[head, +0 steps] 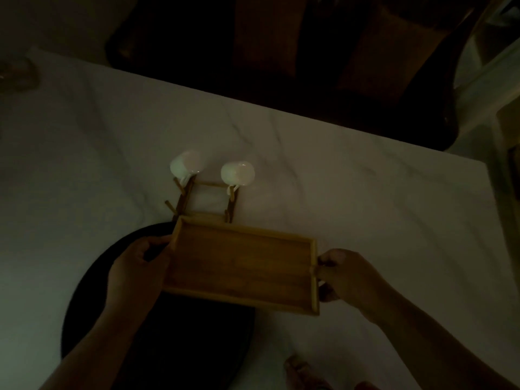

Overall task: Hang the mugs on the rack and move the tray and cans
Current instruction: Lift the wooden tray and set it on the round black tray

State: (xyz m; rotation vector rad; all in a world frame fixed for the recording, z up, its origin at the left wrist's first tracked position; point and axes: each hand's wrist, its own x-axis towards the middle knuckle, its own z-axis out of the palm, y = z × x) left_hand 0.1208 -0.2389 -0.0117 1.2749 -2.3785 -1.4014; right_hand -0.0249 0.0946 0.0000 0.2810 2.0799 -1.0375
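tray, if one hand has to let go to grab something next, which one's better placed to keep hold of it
Right, probably. The right hand wraps the tray by its end handle, a firm grip. The left hand only pinches the plain opposite edge, so it is freer to release.

Both hands hold a wooden tray (pixel 242 263) by its short ends, left hand (pixel 135 266) and right hand (pixel 346 273). Beyond them, two white mugs (pixel 237 173) hang on a wooden rack (pixel 208 201).
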